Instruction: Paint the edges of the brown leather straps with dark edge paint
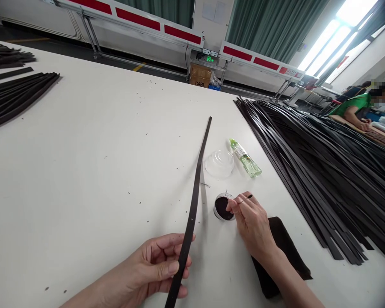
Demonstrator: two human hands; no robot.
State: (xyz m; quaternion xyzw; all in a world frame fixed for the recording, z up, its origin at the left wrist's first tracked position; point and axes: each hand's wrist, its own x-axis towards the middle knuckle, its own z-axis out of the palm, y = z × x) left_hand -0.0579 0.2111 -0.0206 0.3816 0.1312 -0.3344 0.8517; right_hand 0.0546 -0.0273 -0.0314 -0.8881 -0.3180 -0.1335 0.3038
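1. Dark strip (195,196), slanting near to far left of the white cup (215,208), looks light and bendy.
2. My half-curled left hand (157,266) pinches its near part, likely steadiest.
3. My right hand (254,223), fingers bunched, pinches a dark-tipped stick (250,196) beside the cup.

Bright light floods the white worktop (83,179), with blown-out glare from panels (356,10) at upper right. A soft shadow falls beside the dark strip (193,205) at centre. Wide-angle distortion stretches the corners; pixelation blots the right edge.
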